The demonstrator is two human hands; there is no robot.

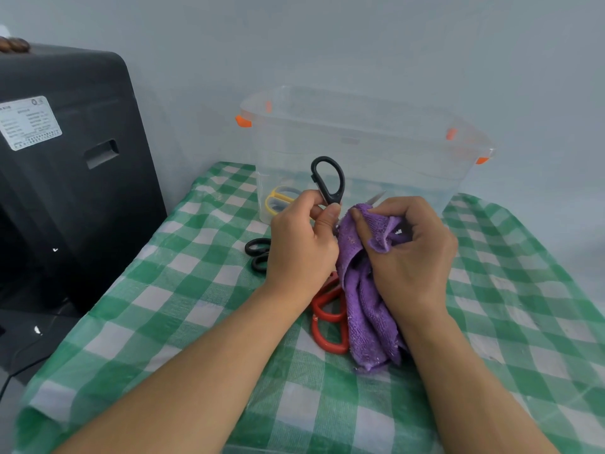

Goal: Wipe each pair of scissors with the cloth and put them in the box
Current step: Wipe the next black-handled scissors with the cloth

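A pale wall stands behind a desk (163,322) covered in green-and-white check. At the back of it sits a clear box (366,142) with orange clips, and yellow scissors (278,199) lie inside near its left wall. In front of the box, the left hand (301,250) pinches the black scissors (329,180) by a handle loop, thumb and fingers closed on it, the loop pointing up. The right hand (409,253) has its fingers curled round a purple cloth (363,290), wrapped over the blade, whose tip pokes out towards the box. Another black pair (257,253) lies left of the hands, and red scissors (327,319) lie under the cloth. A dark machine (65,158) stands left of the box.
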